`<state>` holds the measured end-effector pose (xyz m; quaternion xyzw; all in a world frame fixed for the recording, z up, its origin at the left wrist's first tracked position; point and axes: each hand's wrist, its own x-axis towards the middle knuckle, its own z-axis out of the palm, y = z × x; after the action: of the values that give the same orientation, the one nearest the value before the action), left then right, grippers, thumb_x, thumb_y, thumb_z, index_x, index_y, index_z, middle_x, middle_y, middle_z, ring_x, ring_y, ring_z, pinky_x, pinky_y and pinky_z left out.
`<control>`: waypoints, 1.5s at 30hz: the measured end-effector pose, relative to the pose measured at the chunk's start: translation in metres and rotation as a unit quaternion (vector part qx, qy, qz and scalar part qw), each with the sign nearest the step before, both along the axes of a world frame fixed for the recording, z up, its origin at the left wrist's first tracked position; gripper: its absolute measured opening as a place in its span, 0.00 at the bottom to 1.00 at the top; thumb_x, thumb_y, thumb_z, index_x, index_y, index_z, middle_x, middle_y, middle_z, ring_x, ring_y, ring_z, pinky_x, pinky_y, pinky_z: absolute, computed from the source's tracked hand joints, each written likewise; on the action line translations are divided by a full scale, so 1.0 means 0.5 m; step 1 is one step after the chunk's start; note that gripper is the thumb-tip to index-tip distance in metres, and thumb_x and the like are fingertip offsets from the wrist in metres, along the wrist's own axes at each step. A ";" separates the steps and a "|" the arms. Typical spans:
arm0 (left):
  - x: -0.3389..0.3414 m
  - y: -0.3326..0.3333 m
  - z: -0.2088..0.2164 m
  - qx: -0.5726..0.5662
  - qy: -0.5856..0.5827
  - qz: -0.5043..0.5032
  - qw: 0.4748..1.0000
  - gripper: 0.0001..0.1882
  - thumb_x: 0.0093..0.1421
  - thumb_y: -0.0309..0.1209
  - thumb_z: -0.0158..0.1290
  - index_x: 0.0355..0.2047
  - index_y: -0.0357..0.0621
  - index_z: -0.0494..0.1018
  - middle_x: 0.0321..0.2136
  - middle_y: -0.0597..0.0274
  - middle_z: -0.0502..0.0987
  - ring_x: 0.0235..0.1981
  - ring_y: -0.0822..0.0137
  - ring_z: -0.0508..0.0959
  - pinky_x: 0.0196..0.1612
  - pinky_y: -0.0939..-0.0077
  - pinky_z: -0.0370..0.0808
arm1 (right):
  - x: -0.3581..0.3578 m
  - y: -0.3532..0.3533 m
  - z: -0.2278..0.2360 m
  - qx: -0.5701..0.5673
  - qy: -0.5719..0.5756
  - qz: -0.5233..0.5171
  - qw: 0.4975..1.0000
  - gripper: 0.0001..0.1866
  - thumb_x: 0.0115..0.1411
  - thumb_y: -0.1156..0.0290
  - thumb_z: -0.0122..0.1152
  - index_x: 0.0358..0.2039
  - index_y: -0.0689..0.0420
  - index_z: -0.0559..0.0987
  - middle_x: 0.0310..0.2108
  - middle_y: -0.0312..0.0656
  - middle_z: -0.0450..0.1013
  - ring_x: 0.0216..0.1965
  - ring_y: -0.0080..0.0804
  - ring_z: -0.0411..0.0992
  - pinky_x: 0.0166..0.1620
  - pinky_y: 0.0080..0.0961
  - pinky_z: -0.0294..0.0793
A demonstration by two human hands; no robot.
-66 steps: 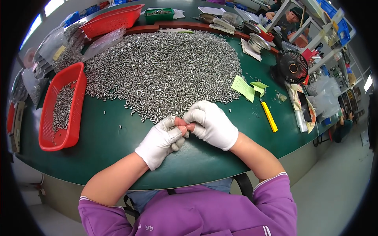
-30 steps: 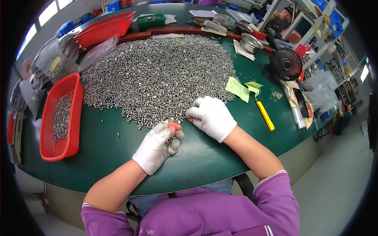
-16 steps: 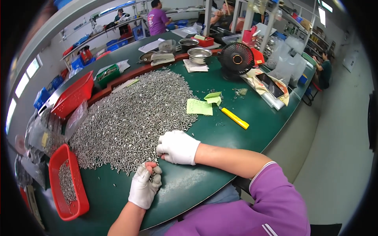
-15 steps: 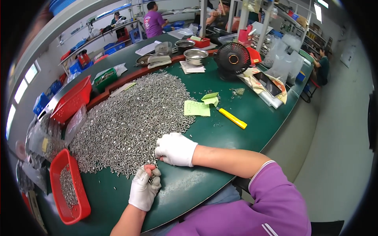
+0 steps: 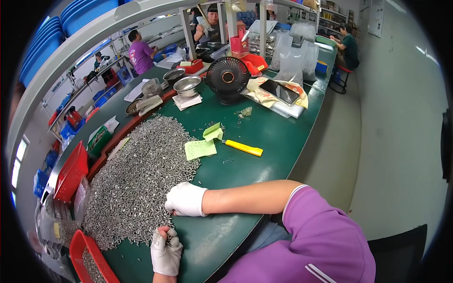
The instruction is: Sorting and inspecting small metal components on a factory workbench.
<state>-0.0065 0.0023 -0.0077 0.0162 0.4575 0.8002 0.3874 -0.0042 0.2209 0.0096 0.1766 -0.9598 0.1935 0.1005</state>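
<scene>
**On a green tabletop [image 5: 283, 151], two gloved hands at a heap of small metal pieces**

In the head view, the heap of small metal pieces [image 5: 141, 179] spreads loose over the left part of the tabletop. The right hand [image 5: 186, 199] lies at its near right edge, fingers bent down toward the pieces; their tips are hidden, so whether they grasp one cannot be told. Just below, the left hand [image 5: 166, 252] is turned partly up beside the heap's near edge, fingers curled in and a bare fingertip showing; what it may hold is too small to tell.

At the lower left, a red basket [image 5: 98, 256], cut by the picture's rim, holds more of the same small pieces. Beyond it, clear plastic bags [image 5: 56, 226] lean together, with metal pieces showing through. Farther back stands a second red basket [image 5: 73, 172], its inside hidden, and near it a small green tray [image 5: 99, 140] whose contents are unclear. A silver bowl [image 5: 187, 85] rests on white papers [image 5: 188, 102], with a dark bowl [image 5: 174, 74] just beside it.
</scene>
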 end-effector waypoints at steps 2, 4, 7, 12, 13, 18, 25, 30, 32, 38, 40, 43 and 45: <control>0.003 0.002 0.002 -0.007 0.000 0.008 1.000 0.10 0.60 0.38 0.57 0.39 0.51 0.72 0.30 0.69 0.73 0.20 0.79 0.63 0.22 0.87 0.62 | 0.002 0.004 -0.001 -0.010 0.024 0.004 1.000 0.05 0.48 0.67 0.61 0.23 0.54 0.80 0.21 0.46 0.75 0.27 0.47 0.76 0.32 0.41 0.75; 0.002 0.005 0.005 -0.004 0.002 0.005 1.000 0.10 0.60 0.38 0.57 0.39 0.51 0.72 0.30 0.69 0.73 0.20 0.79 0.63 0.22 0.88 0.62 | 0.001 0.003 0.003 0.019 0.025 -0.002 0.999 0.05 0.48 0.67 0.61 0.23 0.53 0.80 0.22 0.45 0.75 0.29 0.46 0.76 0.32 0.41 0.75; -0.004 -0.001 -0.003 0.004 0.005 -0.003 1.000 0.11 0.60 0.39 0.57 0.39 0.51 0.71 0.30 0.69 0.74 0.22 0.77 0.68 0.24 0.84 0.65 | 0.006 -0.008 0.010 0.025 0.060 -0.002 0.998 0.05 0.49 0.66 0.61 0.24 0.52 0.81 0.25 0.43 0.75 0.32 0.44 0.75 0.35 0.40 0.75; 0.011 0.013 0.019 -0.002 0.026 -0.028 0.999 0.13 0.58 0.37 0.59 0.41 0.52 0.69 0.29 0.71 0.73 0.21 0.80 0.67 0.23 0.87 0.63 | 0.030 -0.038 0.023 -0.109 0.136 0.087 0.981 0.06 0.50 0.64 0.62 0.27 0.49 0.80 0.29 0.39 0.74 0.35 0.40 0.74 0.38 0.37 0.75; 0.010 0.011 0.014 0.001 0.022 -0.023 0.999 0.14 0.58 0.36 0.60 0.42 0.52 0.69 0.28 0.72 0.72 0.20 0.81 0.64 0.21 0.89 0.60 | 0.032 -0.039 0.021 -0.109 0.136 0.088 0.981 0.06 0.50 0.64 0.62 0.27 0.49 0.80 0.29 0.39 0.74 0.35 0.40 0.74 0.38 0.37 0.75; 0.010 0.010 0.016 0.003 0.038 -0.038 0.999 0.15 0.58 0.36 0.60 0.42 0.51 0.69 0.27 0.72 0.72 0.18 0.81 0.63 0.21 0.89 0.60 | 0.031 -0.039 0.011 -0.140 0.122 0.145 0.972 0.07 0.50 0.66 0.61 0.30 0.50 0.79 0.30 0.37 0.72 0.36 0.40 0.72 0.38 0.36 0.73; 0.010 0.012 0.018 -0.010 0.030 -0.024 0.999 0.13 0.59 0.36 0.59 0.41 0.50 0.70 0.26 0.72 0.72 0.18 0.80 0.65 0.21 0.88 0.61 | 0.032 -0.033 0.005 -0.203 0.089 0.167 0.961 0.08 0.53 0.67 0.61 0.34 0.52 0.80 0.31 0.39 0.73 0.36 0.42 0.73 0.40 0.35 0.74; 0.005 0.007 0.013 0.003 0.015 -0.022 1.000 0.11 0.60 0.39 0.56 0.39 0.51 0.72 0.26 0.72 0.73 0.19 0.80 0.65 0.21 0.87 0.61 | 0.036 -0.029 0.013 -0.186 0.059 0.158 0.968 0.08 0.56 0.65 0.59 0.35 0.52 0.79 0.31 0.41 0.74 0.35 0.43 0.73 0.39 0.36 0.74; 0.007 0.009 0.015 -0.004 0.011 -0.017 1.000 0.10 0.60 0.39 0.56 0.39 0.51 0.72 0.27 0.72 0.74 0.19 0.80 0.65 0.21 0.87 0.61 | 0.035 -0.026 0.008 -0.186 0.064 0.159 0.967 0.08 0.56 0.65 0.59 0.35 0.52 0.79 0.31 0.41 0.74 0.35 0.43 0.73 0.39 0.36 0.74; 0.003 0.006 0.016 -0.011 0.006 -0.012 1.000 0.11 0.61 0.40 0.56 0.38 0.51 0.72 0.27 0.72 0.75 0.19 0.79 0.66 0.22 0.87 0.61 | 0.032 -0.028 0.012 -0.170 0.058 0.150 0.972 0.08 0.55 0.65 0.59 0.35 0.52 0.79 0.31 0.40 0.74 0.35 0.43 0.73 0.38 0.37 0.74; 0.005 0.007 0.015 -0.034 0.016 -0.020 0.999 0.12 0.61 0.43 0.55 0.38 0.52 0.71 0.26 0.76 0.72 0.18 0.82 0.62 0.22 0.87 0.59 | 0.032 -0.028 0.010 -0.147 0.065 0.145 0.976 0.08 0.55 0.65 0.59 0.34 0.51 0.79 0.31 0.39 0.74 0.35 0.42 0.73 0.38 0.37 0.74; 0.010 0.011 0.019 -0.032 0.012 -0.018 0.999 0.11 0.62 0.43 0.54 0.37 0.52 0.71 0.26 0.75 0.72 0.18 0.81 0.63 0.22 0.87 0.59 | 0.039 -0.023 0.015 -0.117 0.117 0.146 0.975 0.07 0.54 0.64 0.59 0.33 0.50 0.79 0.29 0.38 0.73 0.33 0.40 0.73 0.36 0.37 0.73; 0.012 0.012 0.020 -0.031 0.012 -0.017 0.999 0.11 0.62 0.43 0.54 0.37 0.52 0.71 0.26 0.75 0.73 0.18 0.81 0.63 0.22 0.87 0.59 | 0.037 -0.019 0.020 -0.079 0.146 0.147 0.975 0.07 0.53 0.64 0.58 0.32 0.49 0.78 0.29 0.37 0.72 0.32 0.39 0.72 0.34 0.37 0.73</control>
<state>-0.0005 0.0084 0.0024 0.0220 0.4864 0.7787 0.3956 0.0146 0.2116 0.0195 0.3338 -0.8798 0.2538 0.2237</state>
